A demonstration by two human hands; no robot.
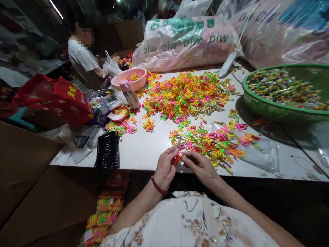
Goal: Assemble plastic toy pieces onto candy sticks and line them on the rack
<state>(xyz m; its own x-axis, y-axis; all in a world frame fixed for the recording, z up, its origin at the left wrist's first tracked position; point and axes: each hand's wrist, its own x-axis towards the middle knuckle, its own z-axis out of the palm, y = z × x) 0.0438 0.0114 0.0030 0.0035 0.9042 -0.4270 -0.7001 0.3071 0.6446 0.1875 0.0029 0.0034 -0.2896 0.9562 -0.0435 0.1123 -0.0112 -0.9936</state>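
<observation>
My left hand [166, 165], with a red bead bracelet at the wrist, pinches a small red plastic piece [176, 160] just above the table's front edge. My right hand [203, 168] meets it there, thumb and fingertips closed around the end of a small patterned stick [182, 155]. Whether the stick and the red piece are joined is too small to tell. Right beyond the hands lies a pile of bright plastic pieces with patterned sticks [218, 145]. Farther back spreads a bigger heap of loose pink, orange, yellow and green plastic pieces [187, 92].
At the right stands a green basket [282, 115] of small patterned sticks. Clear plastic bags [269, 154] lie before it. A thermos [131, 96], pink basin [142, 82] and black rack [108, 149] sit leftward. Another person [83, 63] works at the far left. Large filled sacks [185, 44] stand behind.
</observation>
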